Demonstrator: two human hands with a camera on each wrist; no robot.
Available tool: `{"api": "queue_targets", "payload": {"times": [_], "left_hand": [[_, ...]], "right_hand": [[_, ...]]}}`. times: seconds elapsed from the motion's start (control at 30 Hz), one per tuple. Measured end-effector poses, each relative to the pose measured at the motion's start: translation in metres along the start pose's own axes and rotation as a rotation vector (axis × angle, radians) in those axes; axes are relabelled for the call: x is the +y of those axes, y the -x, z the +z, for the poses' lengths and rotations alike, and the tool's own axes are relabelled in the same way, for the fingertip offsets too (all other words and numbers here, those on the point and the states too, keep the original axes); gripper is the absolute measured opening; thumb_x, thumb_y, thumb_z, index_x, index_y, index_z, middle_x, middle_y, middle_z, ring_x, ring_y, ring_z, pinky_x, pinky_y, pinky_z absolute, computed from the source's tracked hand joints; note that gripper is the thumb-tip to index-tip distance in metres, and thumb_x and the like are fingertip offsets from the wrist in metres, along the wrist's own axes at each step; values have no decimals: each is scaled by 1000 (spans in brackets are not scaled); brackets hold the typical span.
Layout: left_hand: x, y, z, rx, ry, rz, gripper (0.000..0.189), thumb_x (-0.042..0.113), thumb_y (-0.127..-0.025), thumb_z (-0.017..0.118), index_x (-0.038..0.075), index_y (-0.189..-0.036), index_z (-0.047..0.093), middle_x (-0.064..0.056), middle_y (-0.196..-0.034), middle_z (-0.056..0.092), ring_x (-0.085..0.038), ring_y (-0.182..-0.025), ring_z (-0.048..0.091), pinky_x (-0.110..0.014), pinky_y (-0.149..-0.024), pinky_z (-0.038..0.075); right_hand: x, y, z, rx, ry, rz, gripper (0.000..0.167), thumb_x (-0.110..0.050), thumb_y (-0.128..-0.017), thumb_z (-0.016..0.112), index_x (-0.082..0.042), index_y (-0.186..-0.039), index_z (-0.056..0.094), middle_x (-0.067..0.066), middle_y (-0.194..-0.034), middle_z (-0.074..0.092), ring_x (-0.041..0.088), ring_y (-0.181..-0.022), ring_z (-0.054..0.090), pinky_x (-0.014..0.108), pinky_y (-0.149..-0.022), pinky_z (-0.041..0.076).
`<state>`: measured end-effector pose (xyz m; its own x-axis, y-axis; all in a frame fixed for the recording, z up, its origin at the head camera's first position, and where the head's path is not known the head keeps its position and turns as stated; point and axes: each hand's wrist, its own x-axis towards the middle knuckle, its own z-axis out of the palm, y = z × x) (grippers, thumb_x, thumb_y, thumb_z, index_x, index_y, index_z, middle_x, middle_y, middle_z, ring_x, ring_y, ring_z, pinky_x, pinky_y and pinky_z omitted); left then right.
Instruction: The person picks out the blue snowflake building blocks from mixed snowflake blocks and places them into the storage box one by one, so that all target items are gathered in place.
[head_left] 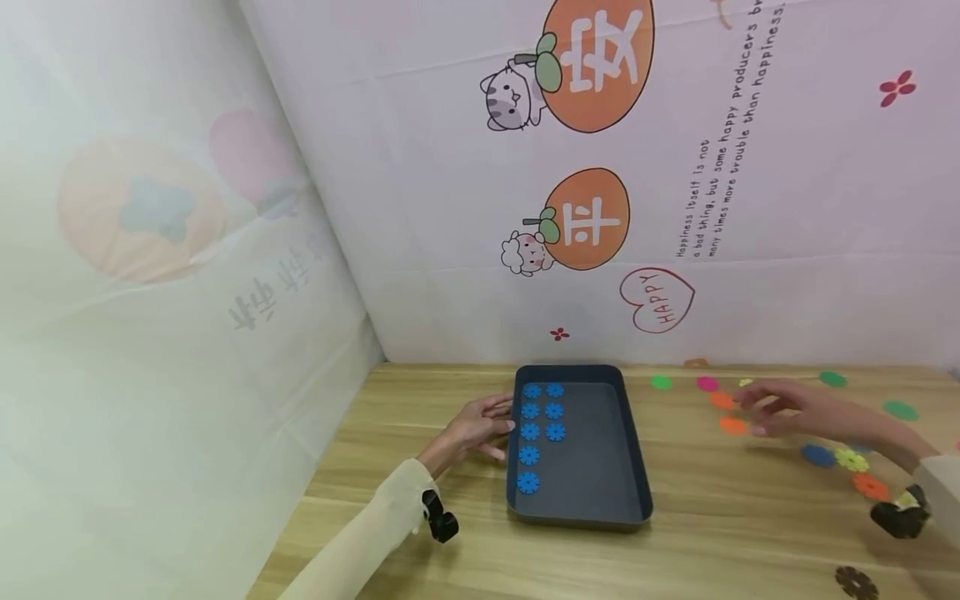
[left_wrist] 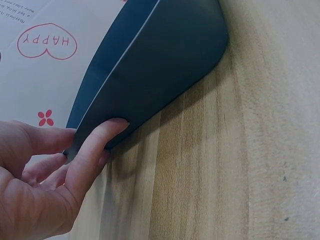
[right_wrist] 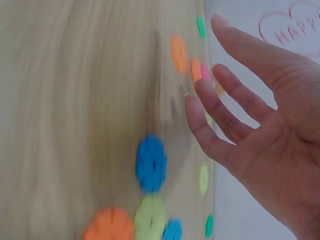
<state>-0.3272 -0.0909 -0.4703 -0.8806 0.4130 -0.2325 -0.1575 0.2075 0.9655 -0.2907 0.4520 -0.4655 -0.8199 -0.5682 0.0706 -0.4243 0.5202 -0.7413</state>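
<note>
A dark grey rectangular tray [head_left: 600, 467] stands on the table with several blue notched, snowflake-like discs [head_left: 529, 432] set in two columns along its left side. Against the tray's left wall rests my left hand [head_left: 476, 427]; in the left wrist view its fingertips touch the outer wall [left_wrist: 165, 65] and the wall's edge. My right hand [head_left: 798, 410] hovers over the scattered discs to the right, fingers loosely bent and holding nothing. Below it in the right wrist view lie a blue disc [right_wrist: 151, 163], a yellow-green disc [right_wrist: 150, 217] and an orange disc [right_wrist: 110, 227].
Further discs lie right of the tray: green [head_left: 662, 382], pink [head_left: 707, 383], orange [head_left: 732, 426], dark green [head_left: 832, 379] and brown [head_left: 857, 582]. A printed cloth [head_left: 450, 208] hangs behind the table, and a pale cloth [head_left: 150, 375] hangs at left.
</note>
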Motion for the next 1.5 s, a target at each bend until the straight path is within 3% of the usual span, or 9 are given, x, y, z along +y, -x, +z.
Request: {"api": "queue_targets", "payload": {"times": [0.17, 0.4, 0.47, 0.53, 0.73, 1.03, 1.2, 1.5], "left_hand": [[1, -2, 0, -2, 12, 0, 61, 4, -103, 63, 13, -161, 43, -21, -161, 44, -40, -137, 57, -34, -65, 68], [1, -2, -1, 6, 6, -1, 63, 4, -103, 64, 12, -161, 42, -21, -161, 45, -39, -136, 58, -34, -63, 68], [-1, -3, -1, 2, 8, 0, 63, 3, -103, 63, 12, -161, 42, -21, -161, 46, -40, -135, 58, -35, -64, 68], [-2, -4, -1, 1, 11, -3, 63, 3, -103, 63, 12, -161, 42, -21, -161, 46, -40, -135, 58, -35, -64, 68], [-5, -3, -1, 1, 16, -8, 62, 4, -103, 63, 13, -161, 43, -21, -161, 45, -40, -136, 58, -35, -64, 68], [-3, -1, -2, 4, 19, 0, 62, 4, -104, 63, 12, -161, 42, -22, -162, 44, -41, -137, 57, -35, -64, 68], [-6, 1, -1, 10, 31, -1, 61, 4, -103, 63, 12, -161, 43, -22, -161, 45, -41, -135, 58, -37, -64, 68], [-6, 1, -1, 3, 44, 2, 61, 5, -104, 63, 14, -161, 43, -20, -162, 44, -39, -134, 59, -37, -65, 68]], "right_hand": [[19, 29, -9, 38, 77, -79, 37, 8, -98, 64, 7, -133, 54, -25, -130, 60, -5, -111, 61, 18, -79, 60], [34, 51, -15, -92, -88, -58, 41, 13, -99, 59, -2, -135, 53, -29, -131, 55, -11, -116, 57, 18, -82, 61], [39, 54, -14, -87, -83, -73, 47, 15, -97, 61, -9, -137, 55, -31, -132, 54, -12, -116, 56, 17, -80, 61], [44, 56, -13, -66, -56, -92, 50, 16, -95, 63, -12, -136, 56, -33, -131, 53, -13, -116, 56, 16, -79, 60], [53, 68, -12, -8, 3, -34, 48, 12, -95, 66, -9, -136, 55, -41, -132, 49, -18, -113, 52, 12, -77, 55], [64, 80, 5, 141, 198, 6, 46, 6, -90, 75, -6, -132, 60, -41, -127, 50, -15, -104, 50, 14, -72, 47], [68, 84, 12, 170, 213, 25, 43, 5, -91, 74, -8, -130, 61, -42, -125, 47, -16, -102, 48, 15, -71, 47], [72, 87, 11, 220, 194, -41, 39, 11, -87, 75, -4, -121, 64, -33, -117, 56, -14, -100, 51, 8, -71, 45]]}}
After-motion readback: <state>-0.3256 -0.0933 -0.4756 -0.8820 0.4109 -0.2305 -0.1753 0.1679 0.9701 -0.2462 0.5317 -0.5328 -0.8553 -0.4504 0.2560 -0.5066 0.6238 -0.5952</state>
